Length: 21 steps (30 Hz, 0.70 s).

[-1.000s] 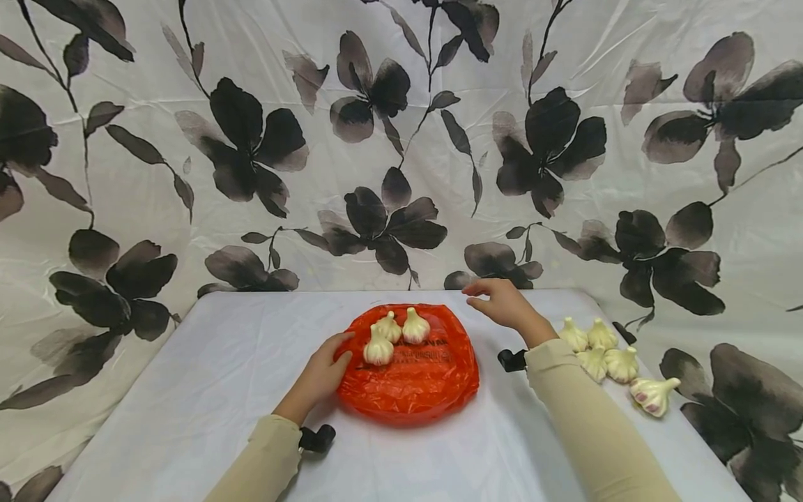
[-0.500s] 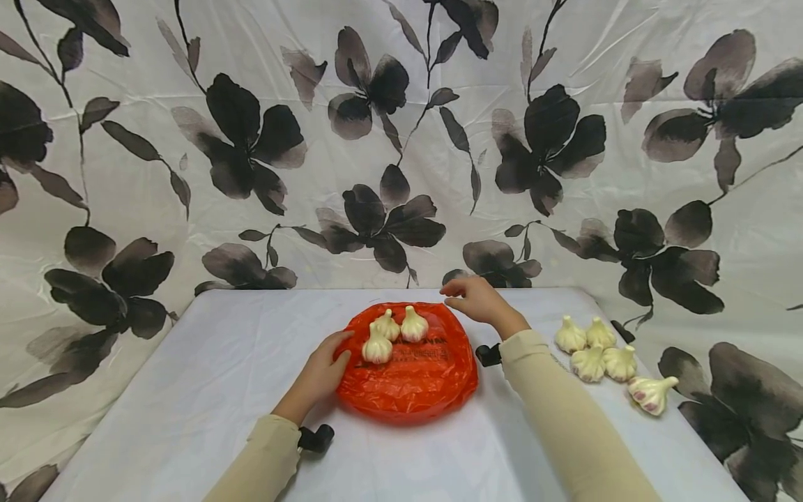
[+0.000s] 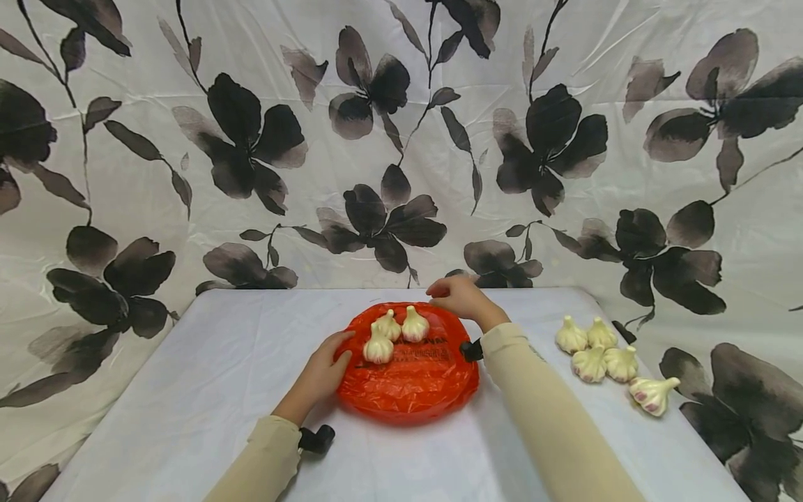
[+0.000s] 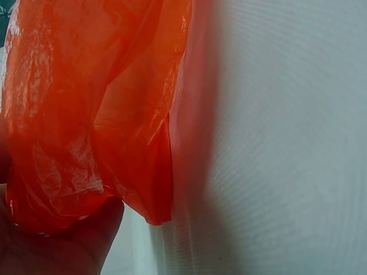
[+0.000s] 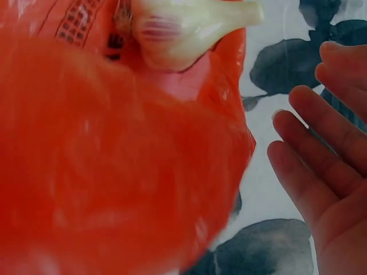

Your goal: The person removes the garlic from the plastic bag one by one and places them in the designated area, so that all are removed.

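Observation:
A round, puffed red plastic bag [image 3: 408, 390] with dark print lies on the white table in the head view. Three garlic bulbs sit on top: one nearest [image 3: 378, 348], one behind it [image 3: 390, 325] and one to the right [image 3: 415, 326]. My left hand [image 3: 318, 373] holds the bag's left edge, its thumb [image 4: 106, 229] against the plastic in the left wrist view. Beyond the bag's far right rim hovers my right hand [image 3: 464, 300]. The right wrist view shows its fingers [image 5: 327, 149] extended, holding nothing, apart from the bag. One garlic bulb [image 5: 178, 31] shows there too.
Several more garlic bulbs [image 3: 590, 362] stand grouped on the table's right side, one lying on its side [image 3: 654, 395] near the edge. Floral cloth [image 3: 376, 139] hangs behind the white table [image 3: 207, 404]. Dark cameras are strapped to both wrists.
My right hand has moved left along the far side of the bag, closer to its rim. The left hand, the bag and the garlic bulbs stay where they were.

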Motion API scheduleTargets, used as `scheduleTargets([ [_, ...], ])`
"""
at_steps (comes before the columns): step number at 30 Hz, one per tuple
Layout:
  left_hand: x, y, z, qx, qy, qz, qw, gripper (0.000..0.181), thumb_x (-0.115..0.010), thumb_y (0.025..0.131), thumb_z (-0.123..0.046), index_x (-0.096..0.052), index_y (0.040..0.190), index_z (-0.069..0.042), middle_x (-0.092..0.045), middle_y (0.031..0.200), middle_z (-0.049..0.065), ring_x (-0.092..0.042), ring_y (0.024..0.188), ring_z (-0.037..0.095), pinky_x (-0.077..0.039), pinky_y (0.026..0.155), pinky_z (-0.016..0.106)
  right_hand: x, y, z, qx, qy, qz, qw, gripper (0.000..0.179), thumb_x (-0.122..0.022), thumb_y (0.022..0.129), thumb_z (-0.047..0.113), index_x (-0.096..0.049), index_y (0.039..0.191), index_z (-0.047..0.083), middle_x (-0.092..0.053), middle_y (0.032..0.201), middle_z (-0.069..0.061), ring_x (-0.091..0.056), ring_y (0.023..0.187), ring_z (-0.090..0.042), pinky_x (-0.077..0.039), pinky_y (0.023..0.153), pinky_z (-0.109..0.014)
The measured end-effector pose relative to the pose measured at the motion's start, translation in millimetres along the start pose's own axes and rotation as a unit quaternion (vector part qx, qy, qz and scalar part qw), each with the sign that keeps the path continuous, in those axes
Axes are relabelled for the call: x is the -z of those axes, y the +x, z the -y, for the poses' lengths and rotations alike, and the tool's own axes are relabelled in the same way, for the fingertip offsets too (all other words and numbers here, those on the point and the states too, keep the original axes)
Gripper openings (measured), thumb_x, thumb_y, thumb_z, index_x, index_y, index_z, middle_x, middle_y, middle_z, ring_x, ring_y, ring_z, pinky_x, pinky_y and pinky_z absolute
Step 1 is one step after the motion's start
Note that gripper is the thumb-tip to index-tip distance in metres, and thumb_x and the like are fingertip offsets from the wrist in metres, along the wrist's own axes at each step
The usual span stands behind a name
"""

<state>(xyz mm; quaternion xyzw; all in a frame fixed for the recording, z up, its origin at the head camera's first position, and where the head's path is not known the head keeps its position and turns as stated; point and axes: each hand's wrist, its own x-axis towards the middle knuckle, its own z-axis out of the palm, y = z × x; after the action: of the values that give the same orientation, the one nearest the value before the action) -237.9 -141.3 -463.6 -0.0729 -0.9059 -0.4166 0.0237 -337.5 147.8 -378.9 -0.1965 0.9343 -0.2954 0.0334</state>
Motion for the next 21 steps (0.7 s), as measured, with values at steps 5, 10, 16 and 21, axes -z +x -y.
scheduleTargets([
  [5, -0.1, 1.1, 1.4, -0.002, 0.003, 0.002, 1.0, 0.046, -0.046, 0.1, -0.016, -0.042, 0.146, -0.011, -0.036, 0.153, 0.016, -0.032, 0.143, 0.039, -0.029, 0.115, 0.058, -7, 5.8, 3, 0.001, 0.014, -0.002, 0.9999, 0.03, -0.065, 0.09, 0.02, -0.068, 0.118, 0.009, -0.069, 0.116, -0.009, -0.064, 0.109, -0.025, -0.052, 0.098, -0.043],
  [10, 0.8, 0.8, 1.5, -0.001, 0.003, 0.004, 1.0, 0.046, -0.046, 0.1, -0.017, -0.042, 0.146, -0.011, -0.036, 0.153, 0.016, -0.032, 0.143, 0.039, -0.029, 0.115, 0.058, -17, 10.9, 8, 0.005, 0.026, -0.006, 0.9996, 0.028, -0.066, 0.09, 0.019, -0.07, 0.115, 0.01, -0.07, 0.113, -0.008, -0.065, 0.107, -0.024, -0.051, 0.098, -0.041],
  [16, 1.6, -0.1, 1.1, -0.003, 0.003, 0.002, 1.0, 0.046, -0.046, 0.1, -0.016, -0.042, 0.145, -0.011, -0.036, 0.153, 0.016, -0.032, 0.143, 0.039, -0.029, 0.115, 0.058, -31, 12.9, 16, -0.006, 0.023, -0.005, 0.9997, 0.028, -0.067, 0.089, 0.016, -0.069, 0.115, 0.009, -0.07, 0.11, -0.008, -0.064, 0.103, -0.024, -0.052, 0.096, -0.04],
  [21, 1.7, -0.5, 0.2, -0.004, 0.0, 0.002, 1.0, 0.046, -0.047, 0.1, -0.016, -0.042, 0.145, -0.01, -0.036, 0.153, 0.016, -0.032, 0.143, 0.038, -0.029, 0.115, 0.058, -40, 16.6, 20, -0.015, 0.012, -0.009, 0.9998, 0.03, -0.068, 0.088, 0.017, -0.069, 0.116, 0.008, -0.069, 0.111, -0.01, -0.063, 0.104, -0.025, -0.052, 0.093, -0.041],
])
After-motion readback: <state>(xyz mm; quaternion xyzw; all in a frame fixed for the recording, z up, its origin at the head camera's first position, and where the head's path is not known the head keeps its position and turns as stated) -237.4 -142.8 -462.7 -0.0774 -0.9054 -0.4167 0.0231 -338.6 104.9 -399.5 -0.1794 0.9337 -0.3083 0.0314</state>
